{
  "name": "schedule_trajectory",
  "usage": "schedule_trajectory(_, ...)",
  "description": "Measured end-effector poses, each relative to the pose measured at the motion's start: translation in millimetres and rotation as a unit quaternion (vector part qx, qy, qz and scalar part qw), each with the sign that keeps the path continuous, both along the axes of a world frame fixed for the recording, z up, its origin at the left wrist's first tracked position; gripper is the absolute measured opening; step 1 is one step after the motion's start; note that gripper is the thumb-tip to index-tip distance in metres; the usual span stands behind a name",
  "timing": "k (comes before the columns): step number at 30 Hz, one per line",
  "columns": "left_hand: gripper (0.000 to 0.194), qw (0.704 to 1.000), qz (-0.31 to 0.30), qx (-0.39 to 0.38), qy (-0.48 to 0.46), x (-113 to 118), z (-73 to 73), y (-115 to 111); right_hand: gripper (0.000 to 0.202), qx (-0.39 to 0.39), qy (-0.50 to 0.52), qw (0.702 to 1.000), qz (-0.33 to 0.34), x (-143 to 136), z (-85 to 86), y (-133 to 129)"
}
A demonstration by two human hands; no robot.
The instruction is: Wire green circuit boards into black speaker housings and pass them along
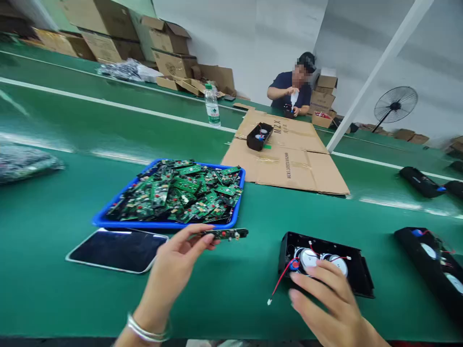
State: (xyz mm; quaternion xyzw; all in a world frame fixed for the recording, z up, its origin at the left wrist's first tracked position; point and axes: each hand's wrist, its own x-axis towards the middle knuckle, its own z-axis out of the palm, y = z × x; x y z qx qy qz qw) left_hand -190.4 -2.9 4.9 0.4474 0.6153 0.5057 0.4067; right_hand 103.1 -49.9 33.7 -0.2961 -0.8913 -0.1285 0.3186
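Note:
Between the thumb and fingers of my left hand (177, 260) is a green circuit board (229, 234), held edge-on just in front of a blue tray (130, 224) heaped with similar boards. My right hand (325, 294) is over the near side of an open black speaker housing (356, 270), fingers apart and slightly blurred. Two round silver speakers (309, 258) sit inside it. A blue part with a red-and-black wire (280, 284) hangs over its left end, the white plug near the table. Whether my right fingertips touch the housing I cannot tell.
A tablet (115, 250) lies left of my left hand. Another black housing (430, 270) is at the right. Flattened cardboard (289, 159) bears one more housing (259, 136). A water bottle (212, 106) stands behind the tray. Across the table a person (292, 89) works on a black part.

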Motion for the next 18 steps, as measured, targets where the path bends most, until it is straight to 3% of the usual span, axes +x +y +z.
schedule_trajectory(3, 0.022, 0.995, -0.021, 0.092, -0.025, 11.5, -14.1, -16.8, 0.019, -0.017, -0.023, 0.997, 0.069, -32.5, -33.7, 7.0)
schedule_trajectory(5, 0.011, 0.989, -0.047, 0.137, -0.036, 17.1, -18.0, -23.2, 0.017, -0.040, -0.004, 0.994, 0.103, -37.7, -42.7, 9.6)
schedule_trajectory(8, 0.017, 0.981, -0.092, 0.170, -0.031, 23.4, -15.9, -28.2, 0.017, -0.091, 0.104, 0.982, 0.128, -30.5, -37.0, 11.6)
schedule_trajectory(11, 0.027, 0.973, -0.128, 0.192, -0.012, 30.1, -11.5, -29.9, 0.014, -0.140, 0.181, 0.971, 0.076, -25.1, -20.5, 13.2)
schedule_trajectory(14, 0.038, 0.971, -0.149, 0.184, -0.022, 38.5, -9.2, -31.0, 0.007, -0.155, 0.214, 0.964, 0.015, -29.5, -9.3, 16.0)
schedule_trajectory(18, 0.045, 0.971, -0.172, 0.157, -0.062, 47.6, -6.7, -34.2, 0.010, -0.152, 0.202, 0.967, 0.007, -36.9, -8.1, 20.4)
